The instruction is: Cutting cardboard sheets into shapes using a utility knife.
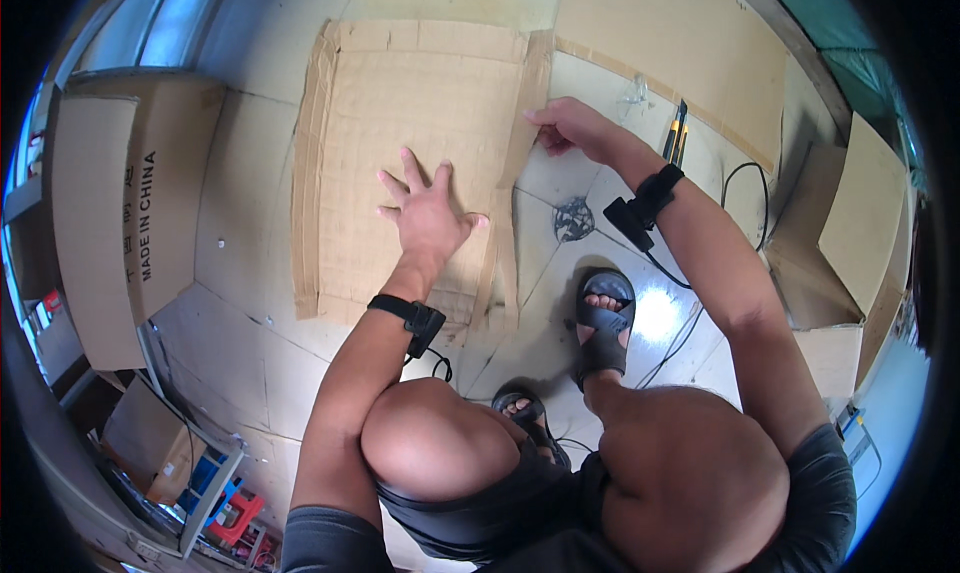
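A flattened cardboard sheet (370,103) with creased, folded edges lies on the tiled floor in front of me. My left hand (425,208) presses flat on its middle, fingers spread wide. At the sheet's right side, my right hand (575,130) is closed, thumb and fingers pinching the edge of the narrow cardboard flap (533,83). That flap stands slightly raised along the fold. Black straps with small black devices sit around both wrists, with cables hanging from them.
Black-and-yellow utility knives (677,135) lie right of my right hand, beside another large cardboard sheet (670,43). A round floor drain (573,219) is near my sandalled foot (605,323). Cardboard boxes stand left (165,183) and right (835,243). A red stool (237,518) is at lower left.
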Available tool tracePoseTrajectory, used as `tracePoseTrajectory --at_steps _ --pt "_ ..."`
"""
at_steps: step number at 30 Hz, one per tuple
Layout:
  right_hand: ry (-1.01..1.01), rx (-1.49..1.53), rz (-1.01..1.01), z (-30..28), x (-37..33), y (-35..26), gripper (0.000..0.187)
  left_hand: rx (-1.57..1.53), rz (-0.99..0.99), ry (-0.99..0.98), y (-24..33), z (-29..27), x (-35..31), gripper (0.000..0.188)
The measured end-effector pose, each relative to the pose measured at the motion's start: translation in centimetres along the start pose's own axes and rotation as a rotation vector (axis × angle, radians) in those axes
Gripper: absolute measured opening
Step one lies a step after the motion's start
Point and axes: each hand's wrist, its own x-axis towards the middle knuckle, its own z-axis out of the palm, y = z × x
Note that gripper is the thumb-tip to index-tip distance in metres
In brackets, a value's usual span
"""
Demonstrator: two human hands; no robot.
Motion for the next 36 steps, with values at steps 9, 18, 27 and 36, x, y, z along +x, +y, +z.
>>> tracePoseTrajectory --at_steps 9,18,27,36 --pt "0.027 0.005 -0.009 -1.0 0.9 -1.1 0.031 0.008 -0.005 -0.004 0.0 -0.1 0.0 0.095" --pt "-0.087 0.068 0.128 -2.0 1.7 -2.1 0.029 0.018 -0.002 -0.006 -0.3 0.1 0.1 0.094" --pt "0.016 0.190 0.094 -2.5 1.7 -2.7 0.033 0.004 -0.001 -0.010 0.1 -0.1 0.0 0.095" --pt "0.194 -0.232 -0.103 -3.0 3.0 -3.0 0.035 -0.003 0.004 -0.005 0.2 0.1 0.1 0.098"
